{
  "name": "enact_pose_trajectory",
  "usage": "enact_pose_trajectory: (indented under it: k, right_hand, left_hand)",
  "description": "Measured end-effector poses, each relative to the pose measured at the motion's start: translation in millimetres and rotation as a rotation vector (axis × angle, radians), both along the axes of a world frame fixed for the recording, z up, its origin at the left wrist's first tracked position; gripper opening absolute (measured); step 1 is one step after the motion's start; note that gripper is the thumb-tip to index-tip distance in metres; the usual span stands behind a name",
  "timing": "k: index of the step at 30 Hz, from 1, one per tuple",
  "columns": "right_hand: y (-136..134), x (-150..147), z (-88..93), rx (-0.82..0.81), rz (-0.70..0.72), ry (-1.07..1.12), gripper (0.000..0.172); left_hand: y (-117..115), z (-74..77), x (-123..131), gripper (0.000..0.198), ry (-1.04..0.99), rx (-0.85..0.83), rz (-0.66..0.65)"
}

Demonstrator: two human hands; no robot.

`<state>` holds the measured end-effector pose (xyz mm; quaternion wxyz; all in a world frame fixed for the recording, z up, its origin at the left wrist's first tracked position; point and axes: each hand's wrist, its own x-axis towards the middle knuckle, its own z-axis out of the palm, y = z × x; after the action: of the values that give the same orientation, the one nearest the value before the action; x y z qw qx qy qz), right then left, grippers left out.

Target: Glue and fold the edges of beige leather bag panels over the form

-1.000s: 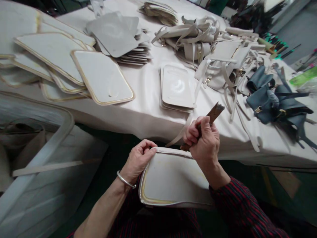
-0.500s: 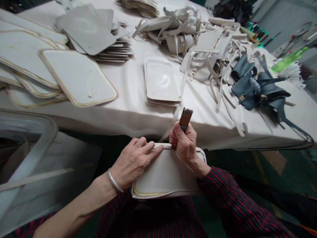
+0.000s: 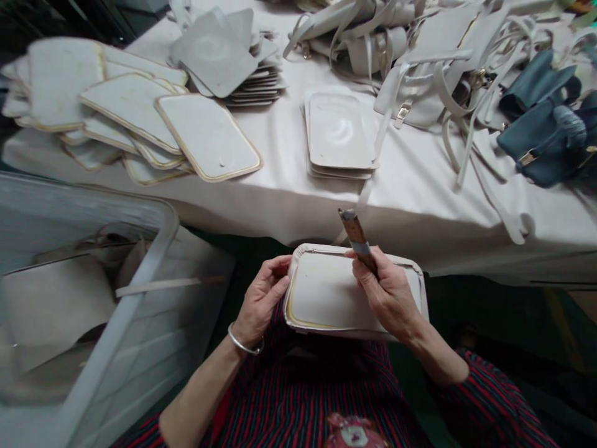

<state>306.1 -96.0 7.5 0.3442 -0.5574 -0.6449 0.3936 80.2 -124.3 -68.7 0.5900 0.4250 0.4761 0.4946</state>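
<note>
A pale, rounded-rectangular bag piece (image 3: 331,286) with a folded rim and a yellowish line along its edge lies over my lap. My left hand (image 3: 263,295) grips its left end, the thumb at the rim and the other fingers curled at the edge. Closed around a brown, flat-sided tool (image 3: 357,233) is my right hand (image 3: 389,289), over the right half of the piece. The tool has a grey band and a worn, dark upper end; its lower end is hidden by my hand.
Ahead, a cloth-covered table (image 3: 280,199) holds a stack of pale panels (image 3: 336,134), yellow-edged panels (image 3: 209,137), white bags with straps (image 3: 410,93) and dark blue bags (image 3: 541,137). A plastic bin (image 3: 149,255) with pale bag parts stands at my left.
My left hand has slid from the top edge to the left end of the piece. My right hand has lifted off the far rim with the tool and come nearer. The view has turned left.
</note>
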Motion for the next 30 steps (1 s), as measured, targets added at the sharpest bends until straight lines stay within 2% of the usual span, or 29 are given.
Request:
enact_pose_trajectory:
  k: [3,5,8,11,14,17,20,25,28,30]
  right_hand:
    - [-2.9,-4.1,-0.8,0.005,0.027,-0.033,0.019]
    - [-1.2,-8.4,-0.4,-0.013,0.056,-0.041,0.020]
    - [3.5,-18.7,2.3,-0.042,0.167,-0.040,0.020]
    - [10.3,-33.0,5.8,-0.061,0.349,-0.108,0.022]
    - [17.3,-47.5,9.6,-0.052,0.544,-0.379,0.029]
    - [20.8,-58.1,13.9,-0.036,0.624,-0.625,0.033]
    - [20.2,-63.3,16.2,-0.029,0.612,-0.665,0.031]
    - [20.6,-60.3,14.5,-0.054,0.553,-0.644,0.027]
    - [14.1,-50.9,19.2,-0.073,0.453,-0.426,0.022]
    - [-2.7,-44.2,24.5,-0.135,0.333,-0.198,0.013]
  left_hand:
    - [-4.2,2.1,-4.4,0.029,0.277,0.190,-0.037]
    - [-5.1,2.6,-6.0,0.027,0.358,0.232,-0.043]
    - [-9.2,0.8,-4.7,0.024,0.343,0.230,-0.039]
    - [-15.6,-0.3,-1.2,0.028,0.348,0.229,-0.026]
    - [-19.7,1.5,0.5,0.028,0.355,0.164,0.012]
    - [-21.0,0.5,1.9,0.021,0.202,0.038,0.042]
    - [-22.8,-5.5,7.4,0.021,0.023,-0.043,0.087]
    - [-27.4,-8.4,12.8,0.023,-0.058,-0.067,0.185]
    - [-28.1,-1.6,8.5,0.020,-0.022,-0.083,0.181]
    - [-28.0,2.7,6.7,0.023,-0.020,-0.116,0.165]
